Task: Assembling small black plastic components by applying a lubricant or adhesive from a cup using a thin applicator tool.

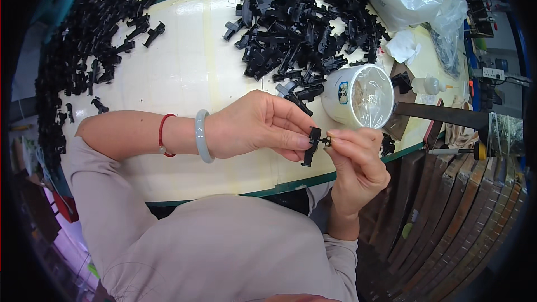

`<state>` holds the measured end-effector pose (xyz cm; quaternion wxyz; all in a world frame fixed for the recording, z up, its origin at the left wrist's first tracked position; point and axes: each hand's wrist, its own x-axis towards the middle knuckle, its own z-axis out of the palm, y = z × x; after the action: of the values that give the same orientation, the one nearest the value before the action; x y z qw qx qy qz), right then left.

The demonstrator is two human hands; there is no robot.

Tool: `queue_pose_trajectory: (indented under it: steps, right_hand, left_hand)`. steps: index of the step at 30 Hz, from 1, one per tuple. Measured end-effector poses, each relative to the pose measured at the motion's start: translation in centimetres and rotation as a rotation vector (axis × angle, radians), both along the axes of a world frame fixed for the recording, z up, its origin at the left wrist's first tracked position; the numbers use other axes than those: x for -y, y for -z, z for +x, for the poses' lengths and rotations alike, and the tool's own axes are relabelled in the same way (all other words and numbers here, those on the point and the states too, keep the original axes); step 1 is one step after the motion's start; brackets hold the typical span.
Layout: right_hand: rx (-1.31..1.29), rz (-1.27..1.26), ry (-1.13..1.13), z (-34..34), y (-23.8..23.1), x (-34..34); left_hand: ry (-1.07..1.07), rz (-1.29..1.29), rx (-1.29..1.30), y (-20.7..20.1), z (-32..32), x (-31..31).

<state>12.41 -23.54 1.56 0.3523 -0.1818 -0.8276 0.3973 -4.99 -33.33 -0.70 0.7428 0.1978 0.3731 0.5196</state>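
Note:
My left hand (260,126) pinches a black plastic part (311,146), a narrow piece with a wider head, held upright just above the table's front edge. To its right, my right hand (358,159) grips a small dark piece (325,141) between thumb and fingertips. That small piece meets the side of the larger part; whether it is seated in it I cannot tell. Just beyond my fingers stands a white tub (358,96), tilted toward me, with clear small contents. A heap of similar black parts (296,28) lies on the table past my hands.
Another spread of black parts (84,33) covers the table's left side. Plastic bags (408,0), a crumpled white tissue (403,46) and a small white bottle (428,85) lie at the right. A dark metal bar (442,116) juts in there, above stacked brown boards (447,207).

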Motion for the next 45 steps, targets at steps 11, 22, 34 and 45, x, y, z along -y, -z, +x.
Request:
queue_pose_trajectory:
  steps: [11,22,34,45]
  right_hand:
    - [0.053,0.108,-0.030,0.1,0.5,0.4]
    - [-0.176,-0.220,0.255,1.2,0.9,1.6]
    - [0.252,0.227,0.013,2.1,4.4,1.2]
    - [-0.074,-0.281,0.035,4.6,3.8,1.8]
  left_hand:
    - [-0.030,0.051,-0.013,0.4,0.3,0.3]
    - [-0.144,0.041,-0.162,-1.5,-1.9,1.0]
    - [-0.602,-0.322,-1.096,-0.6,-10.7,7.7]
    - [-0.527,0.176,-1.820,-1.0,-9.4,3.6]
